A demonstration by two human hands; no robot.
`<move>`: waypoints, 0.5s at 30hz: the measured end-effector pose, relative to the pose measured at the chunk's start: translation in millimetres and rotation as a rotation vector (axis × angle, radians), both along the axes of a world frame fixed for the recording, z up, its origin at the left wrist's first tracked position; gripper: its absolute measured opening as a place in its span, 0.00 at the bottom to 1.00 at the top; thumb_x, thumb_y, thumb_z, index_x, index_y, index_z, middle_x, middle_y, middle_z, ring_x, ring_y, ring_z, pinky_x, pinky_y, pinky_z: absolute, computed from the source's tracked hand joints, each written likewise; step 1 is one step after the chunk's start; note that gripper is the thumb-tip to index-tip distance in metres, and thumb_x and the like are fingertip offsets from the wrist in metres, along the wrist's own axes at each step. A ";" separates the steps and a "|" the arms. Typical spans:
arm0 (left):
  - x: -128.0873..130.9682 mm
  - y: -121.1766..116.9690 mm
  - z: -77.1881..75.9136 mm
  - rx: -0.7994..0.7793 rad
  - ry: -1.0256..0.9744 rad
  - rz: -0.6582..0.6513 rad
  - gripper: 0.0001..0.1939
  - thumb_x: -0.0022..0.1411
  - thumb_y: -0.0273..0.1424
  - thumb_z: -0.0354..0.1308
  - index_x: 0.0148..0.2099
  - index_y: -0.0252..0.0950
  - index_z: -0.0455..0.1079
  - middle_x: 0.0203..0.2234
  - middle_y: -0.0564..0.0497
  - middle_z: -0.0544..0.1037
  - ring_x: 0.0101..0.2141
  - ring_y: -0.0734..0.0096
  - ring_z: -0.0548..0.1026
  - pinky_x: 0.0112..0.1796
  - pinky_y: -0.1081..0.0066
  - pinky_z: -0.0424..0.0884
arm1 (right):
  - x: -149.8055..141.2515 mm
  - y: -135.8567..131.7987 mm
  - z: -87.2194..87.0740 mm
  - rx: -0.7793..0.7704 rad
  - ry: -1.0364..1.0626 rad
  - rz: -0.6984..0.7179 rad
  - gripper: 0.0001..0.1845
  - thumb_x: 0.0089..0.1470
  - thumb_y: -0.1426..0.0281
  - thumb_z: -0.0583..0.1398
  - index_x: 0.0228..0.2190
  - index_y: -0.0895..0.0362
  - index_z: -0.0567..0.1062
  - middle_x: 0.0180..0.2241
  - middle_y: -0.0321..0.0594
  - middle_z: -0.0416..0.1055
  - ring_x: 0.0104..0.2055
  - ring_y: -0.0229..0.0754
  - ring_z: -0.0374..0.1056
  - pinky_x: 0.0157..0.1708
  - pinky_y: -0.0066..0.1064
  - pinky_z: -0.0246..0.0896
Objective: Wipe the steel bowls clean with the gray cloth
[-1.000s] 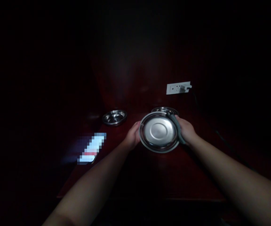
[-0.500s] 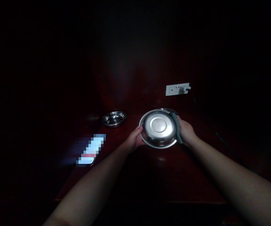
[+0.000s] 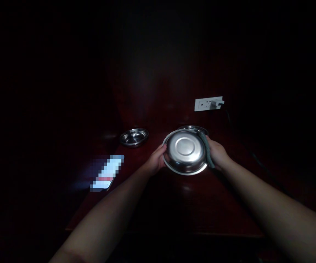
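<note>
Partly hidden: metal dish above red table

Left hand and right hand, the latter with cloth, grip its edges, fingers partly concealed. It masks most of a rear bowl; darkness obscures the wall.

Red table with bowls, phone
</note>
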State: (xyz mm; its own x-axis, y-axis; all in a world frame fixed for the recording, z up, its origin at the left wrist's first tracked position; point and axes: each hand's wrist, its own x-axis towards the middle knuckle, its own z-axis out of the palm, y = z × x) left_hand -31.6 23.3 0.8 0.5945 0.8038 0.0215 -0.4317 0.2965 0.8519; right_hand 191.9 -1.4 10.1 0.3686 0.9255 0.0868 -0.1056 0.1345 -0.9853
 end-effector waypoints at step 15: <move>4.1 -4.3 2.8 0.065 0.019 0.070 0.21 0.59 0.38 0.56 0.50 0.29 0.70 0.36 0.43 0.79 0.37 0.62 0.77 0.42 0.66 0.69 | -2.6 -9.8 9.5 -0.136 0.042 0.243 0.17 0.50 0.57 0.61 0.29 0.59 0.79 0.26 0.43 0.78 0.29 0.45 0.73 0.33 0.33 0.67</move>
